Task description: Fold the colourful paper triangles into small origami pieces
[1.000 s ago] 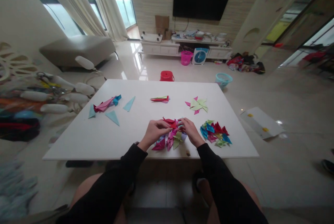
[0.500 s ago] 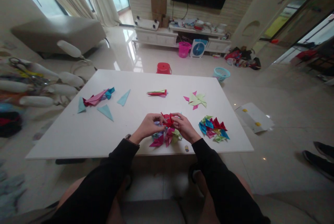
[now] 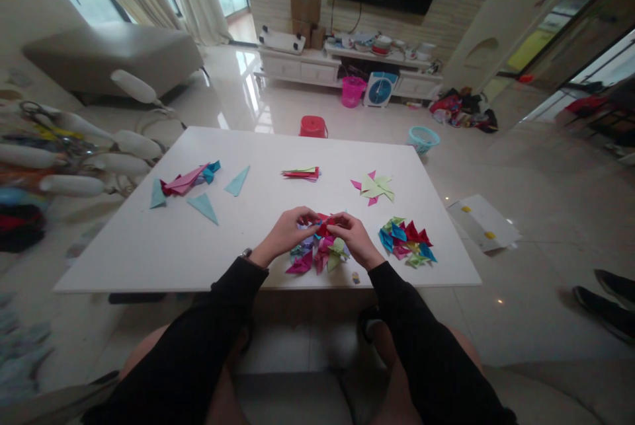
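Observation:
My left hand (image 3: pixel 286 232) and my right hand (image 3: pixel 352 236) meet over the near middle of the white table (image 3: pixel 149 253). Both pinch a small red folded paper piece (image 3: pixel 324 225) between their fingertips. Just below the hands lies a heap of folded paper pieces (image 3: pixel 320 256) in magenta, pink, green and pale blue. A second heap of blue, red and green folded pieces (image 3: pixel 405 241) sits a short way to the right of my right hand.
Further back lie a green and pink paper pinwheel (image 3: pixel 376 186), a flat stack of paper (image 3: pixel 301 174), and at the left pink and blue pieces (image 3: pixel 184 181) with loose blue triangles (image 3: pixel 202 207). A red bucket (image 3: pixel 313 126) and a blue basket (image 3: pixel 423 138) stand on the floor behind.
Both hands have lifted slightly off the heap and come together on the red piece. The camera has dipped and shifted, so the table sits a little lower and closer.

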Available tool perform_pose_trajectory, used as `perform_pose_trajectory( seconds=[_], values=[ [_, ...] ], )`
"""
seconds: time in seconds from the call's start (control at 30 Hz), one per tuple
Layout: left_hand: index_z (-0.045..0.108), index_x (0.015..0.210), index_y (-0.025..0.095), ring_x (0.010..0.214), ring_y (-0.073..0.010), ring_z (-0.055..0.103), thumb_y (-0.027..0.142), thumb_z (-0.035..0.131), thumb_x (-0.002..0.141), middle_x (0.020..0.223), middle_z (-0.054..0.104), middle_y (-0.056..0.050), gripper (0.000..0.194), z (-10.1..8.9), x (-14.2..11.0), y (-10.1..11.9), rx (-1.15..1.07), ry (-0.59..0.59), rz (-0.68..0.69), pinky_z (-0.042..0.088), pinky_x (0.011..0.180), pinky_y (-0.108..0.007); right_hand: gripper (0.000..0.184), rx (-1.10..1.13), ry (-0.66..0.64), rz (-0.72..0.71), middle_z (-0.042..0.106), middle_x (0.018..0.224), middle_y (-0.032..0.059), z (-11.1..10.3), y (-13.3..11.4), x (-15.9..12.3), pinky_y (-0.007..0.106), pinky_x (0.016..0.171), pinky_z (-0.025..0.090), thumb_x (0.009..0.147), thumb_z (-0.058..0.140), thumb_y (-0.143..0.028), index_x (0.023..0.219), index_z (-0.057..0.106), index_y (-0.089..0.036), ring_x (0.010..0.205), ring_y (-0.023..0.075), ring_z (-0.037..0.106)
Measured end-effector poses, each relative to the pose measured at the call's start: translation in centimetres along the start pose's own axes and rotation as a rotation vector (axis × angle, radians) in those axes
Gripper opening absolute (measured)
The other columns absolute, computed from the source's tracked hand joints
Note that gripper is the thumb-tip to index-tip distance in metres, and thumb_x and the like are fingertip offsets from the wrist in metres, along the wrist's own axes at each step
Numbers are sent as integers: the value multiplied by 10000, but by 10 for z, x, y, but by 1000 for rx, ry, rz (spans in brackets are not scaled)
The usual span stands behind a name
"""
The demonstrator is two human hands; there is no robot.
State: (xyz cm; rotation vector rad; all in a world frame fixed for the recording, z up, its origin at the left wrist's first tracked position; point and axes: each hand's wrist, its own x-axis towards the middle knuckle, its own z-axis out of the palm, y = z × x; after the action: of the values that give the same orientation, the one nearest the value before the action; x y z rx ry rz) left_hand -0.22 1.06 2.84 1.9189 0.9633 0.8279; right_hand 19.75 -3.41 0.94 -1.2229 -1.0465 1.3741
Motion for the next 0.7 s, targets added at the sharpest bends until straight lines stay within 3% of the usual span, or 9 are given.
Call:
perform_pose_trajectory(
  seconds=[0.33,0.53,0.7],
  values=[
    [738,815,205,825,-199,594,275,698,873,807,655,-46,99,4,1,-5,168,-55,112,458,753,-331,252,-109,-57,-90,748,917,37,2,-3,-2,365,847,553,686,842,-353,833,706,-200,892,204,690],
    [768,829,198,778,-183,600,282,689,878,811,671,-42,125,7,1,-3,79,78,26,463,738,-323,386,-101,-1,-106,721,1063,36,3,-3,-3,345,859,555,695,843,-316,1023,659,-230,941,185,680],
    [780,842,202,729,-167,599,311,683,884,815,689,-33,152,11,2,-7,40,59,-18,465,725,-313,377,-75,35,-107,717,1015,33,5,-4,-2,347,844,557,685,838,-308,997,645,-222,875,175,683]
  ],
)
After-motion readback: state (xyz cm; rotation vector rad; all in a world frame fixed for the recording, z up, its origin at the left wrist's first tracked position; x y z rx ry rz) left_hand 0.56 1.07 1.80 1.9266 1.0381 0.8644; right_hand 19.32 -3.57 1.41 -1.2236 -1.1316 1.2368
